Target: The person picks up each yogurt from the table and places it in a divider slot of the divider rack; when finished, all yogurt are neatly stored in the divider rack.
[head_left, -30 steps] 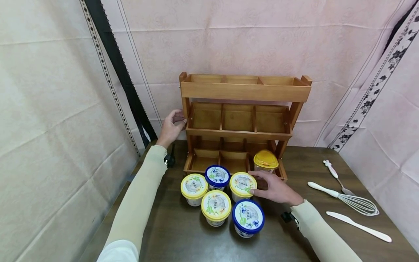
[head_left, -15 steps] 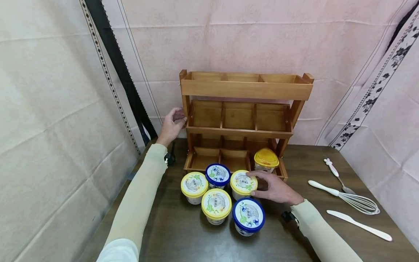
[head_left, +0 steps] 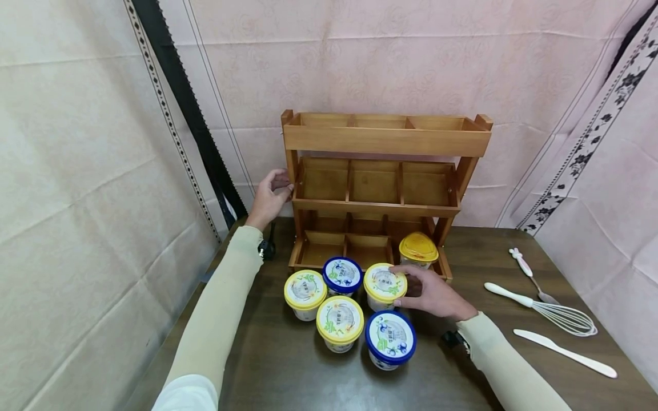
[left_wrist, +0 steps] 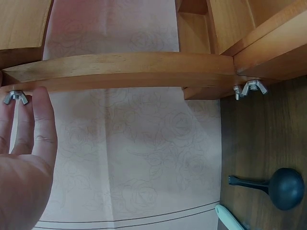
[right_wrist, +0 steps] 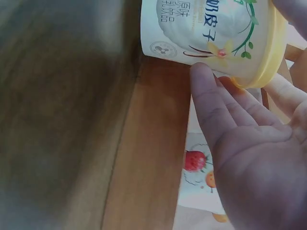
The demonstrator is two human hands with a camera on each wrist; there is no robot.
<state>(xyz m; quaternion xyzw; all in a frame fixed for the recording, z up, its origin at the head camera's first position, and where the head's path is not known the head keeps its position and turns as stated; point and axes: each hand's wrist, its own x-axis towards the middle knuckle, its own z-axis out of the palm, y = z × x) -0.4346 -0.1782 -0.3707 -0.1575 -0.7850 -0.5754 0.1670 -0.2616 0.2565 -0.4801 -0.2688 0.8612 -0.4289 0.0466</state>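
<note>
Your left hand [head_left: 269, 197], fingers extended, touches the wooden rack [head_left: 385, 140], centre frame; your right hand [head_left: 433, 292] grips a yellow-lidded cup [head_left: 382, 284], lower centre.

1. I see the rack [head_left: 386, 140] at the back of the table [head_left: 288, 377].
2. Before it, five tubs [head_left: 339, 322] cluster; another tub [head_left: 418, 248] sits in its lower right compartment.
3. Right of them lie the whisk [head_left: 534, 308], knife [head_left: 557, 351] and a small utensil [head_left: 523, 266].
</note>
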